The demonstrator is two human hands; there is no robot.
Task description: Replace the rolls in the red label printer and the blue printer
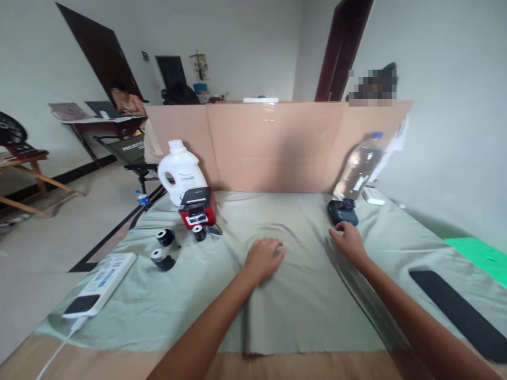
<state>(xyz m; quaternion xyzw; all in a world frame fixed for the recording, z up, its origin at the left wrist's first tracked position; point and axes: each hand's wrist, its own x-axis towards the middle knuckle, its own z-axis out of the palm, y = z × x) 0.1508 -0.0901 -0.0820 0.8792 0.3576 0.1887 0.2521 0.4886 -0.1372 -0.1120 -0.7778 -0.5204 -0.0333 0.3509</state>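
Where the hands lie: both are on the cloth (301, 295) that covers the bench (119, 367), the left hand (264, 257) mid-cloth and the right hand (348, 240) further right and further away.
Left grip: palm down with the fingers loosely curled on a fold of the cloth, and nothing in it.
Right grip: the fingers are stretched forward and the tips touch the near edge of a small dark box (341, 214); they are not closed round it.
Box: it lies flat straight ahead of the right fingertips, just short of the cardboard wall (273, 145). Its longer side seems to run left to right. The right hand is at it and the left is well apart.
Bottle (359, 168): clear with a blue cap, it looks tilted and stands just behind the box. It appears to hold clear liquid, but I cannot tell the level.
Jug (181, 173): white and capped, at far left by the wall; its contents cannot be seen.
Printer (197, 208): red and black, just in front of the jug.
Rolls (165, 237): three small ones lie near the printer.
Power strip (103, 279): white, at the left edge of the cloth.
Black bar (455, 311): it lies slantwise at near right.
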